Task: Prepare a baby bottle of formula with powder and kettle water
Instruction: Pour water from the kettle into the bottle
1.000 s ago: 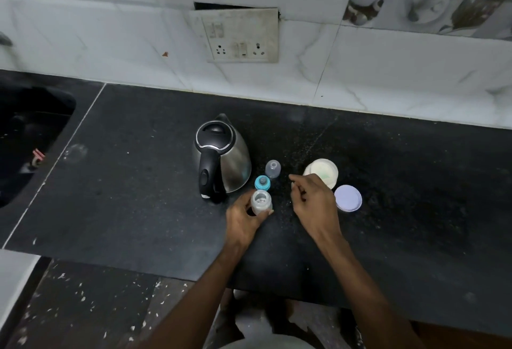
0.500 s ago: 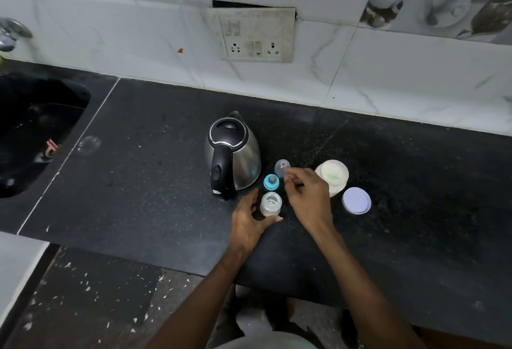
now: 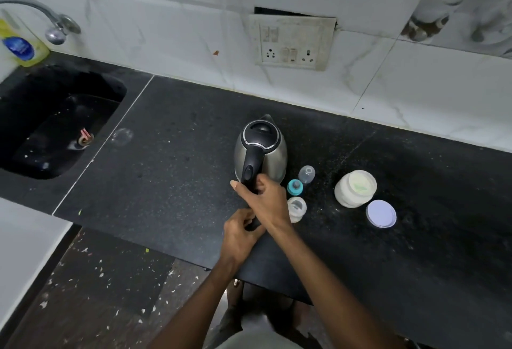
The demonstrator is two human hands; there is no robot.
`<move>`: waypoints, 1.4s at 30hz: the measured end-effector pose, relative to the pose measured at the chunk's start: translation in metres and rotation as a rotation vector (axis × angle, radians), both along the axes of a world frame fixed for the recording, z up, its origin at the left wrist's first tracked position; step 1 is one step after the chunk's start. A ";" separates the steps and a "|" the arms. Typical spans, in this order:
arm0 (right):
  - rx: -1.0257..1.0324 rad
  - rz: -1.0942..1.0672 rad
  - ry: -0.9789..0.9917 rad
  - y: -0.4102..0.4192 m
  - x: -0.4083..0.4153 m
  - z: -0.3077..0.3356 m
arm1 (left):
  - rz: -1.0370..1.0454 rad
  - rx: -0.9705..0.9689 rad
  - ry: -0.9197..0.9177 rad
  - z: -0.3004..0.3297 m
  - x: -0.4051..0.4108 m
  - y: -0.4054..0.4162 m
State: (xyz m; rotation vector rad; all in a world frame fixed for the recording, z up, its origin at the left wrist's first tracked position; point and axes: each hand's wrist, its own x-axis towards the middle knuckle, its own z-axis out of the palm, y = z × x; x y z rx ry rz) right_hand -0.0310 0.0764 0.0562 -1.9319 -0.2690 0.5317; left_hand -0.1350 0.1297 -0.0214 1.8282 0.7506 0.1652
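While right hand wraps kettle handle, left hand sits curled just below, holding nothing visible. Bottle stands open just right of wrist, unsteadied. Risk imo: forearm swing clips bottle, teat or cap; hot water splashes. Powder jar open, lid beside. Counter edge close to hands, free room left toward sink.

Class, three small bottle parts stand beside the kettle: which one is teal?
The nipple ring, standing between the clear cap and the open bottle; both others are colourless.
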 end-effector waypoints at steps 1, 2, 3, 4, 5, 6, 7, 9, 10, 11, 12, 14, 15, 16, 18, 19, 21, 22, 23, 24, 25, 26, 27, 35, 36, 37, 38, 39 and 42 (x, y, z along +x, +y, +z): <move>0.007 -0.022 -0.015 0.005 -0.002 -0.003 | 0.009 0.008 -0.002 0.000 -0.004 0.004; 0.022 -0.044 -0.026 0.008 -0.003 -0.007 | 0.015 0.017 0.001 -0.001 -0.008 0.008; 0.051 -0.058 -0.029 0.013 -0.004 -0.011 | 0.015 0.023 0.004 -0.002 -0.012 0.013; 0.087 -0.064 -0.015 0.017 -0.006 -0.015 | 0.015 0.027 0.007 -0.004 -0.016 0.018; 0.131 -0.074 0.007 0.022 -0.009 -0.019 | 0.015 0.028 0.017 -0.006 -0.020 0.024; 0.170 -0.101 0.032 0.027 -0.011 -0.021 | 0.016 0.026 0.031 -0.008 -0.024 0.029; 0.205 -0.137 0.047 0.032 -0.014 -0.022 | 0.021 0.019 0.047 -0.010 -0.027 0.035; 0.247 -0.253 0.033 0.044 -0.018 -0.020 | 0.025 0.007 0.083 -0.012 -0.033 0.046; 0.253 -0.333 0.020 0.050 -0.018 -0.018 | 0.015 0.012 0.099 -0.013 -0.036 0.051; 0.252 -0.415 0.014 0.055 -0.018 -0.018 | -0.001 0.017 0.114 -0.012 -0.037 0.056; 0.248 -0.482 0.013 0.060 -0.017 -0.019 | -0.016 0.020 0.124 -0.012 -0.039 0.061; 0.257 -0.545 0.006 0.065 -0.015 -0.020 | -0.029 0.032 0.128 -0.012 -0.040 0.069; 0.269 -0.557 -0.009 0.067 -0.015 -0.021 | -0.033 0.037 0.129 -0.013 -0.040 0.074; 0.280 -0.564 -0.022 0.067 -0.015 -0.022 | -0.039 0.044 0.130 -0.014 -0.040 0.078; 0.298 -0.575 -0.047 0.067 -0.015 -0.024 | -0.056 0.056 0.130 -0.015 -0.040 0.087; 0.305 -0.581 -0.057 0.068 -0.015 -0.024 | -0.062 0.055 0.128 -0.015 -0.039 0.091; 0.307 -0.599 -0.069 0.069 -0.014 -0.023 | -0.078 0.056 0.119 -0.016 -0.035 0.097; 0.308 -0.603 -0.076 0.069 -0.014 -0.023 | -0.092 0.065 0.115 -0.015 -0.033 0.100; 0.308 -0.600 -0.084 0.069 -0.014 -0.023 | -0.105 0.074 0.109 -0.014 -0.031 0.103; 0.305 -0.599 -0.089 0.069 -0.013 -0.023 | -0.115 0.082 0.102 -0.013 -0.029 0.105; 0.296 -0.602 -0.093 0.068 -0.013 -0.023 | -0.127 0.088 0.098 -0.012 -0.027 0.107; 0.288 -0.606 -0.097 0.067 -0.012 -0.022 | -0.136 0.096 0.094 -0.012 -0.025 0.109; 0.278 -0.609 -0.101 0.066 -0.010 -0.022 | -0.143 0.101 0.091 -0.011 -0.023 0.111; 0.194 -0.543 -0.157 0.048 -0.005 -0.006 | -0.108 0.067 -0.006 0.007 -0.006 0.125; 0.194 -0.526 -0.162 0.044 -0.007 -0.004 | -0.085 0.059 -0.023 0.011 -0.003 0.128; 0.194 -0.507 -0.169 0.040 -0.009 -0.001 | -0.055 0.052 -0.042 0.014 0.001 0.131; 0.192 -0.491 -0.171 0.036 -0.012 0.000 | -0.021 0.049 -0.063 0.018 0.005 0.134; 0.193 -0.478 -0.166 0.031 -0.015 0.001 | 0.014 0.047 -0.083 0.022 0.010 0.137; 0.236 -0.453 -0.112 0.018 -0.022 0.007 | 0.092 0.039 -0.133 0.036 0.024 0.145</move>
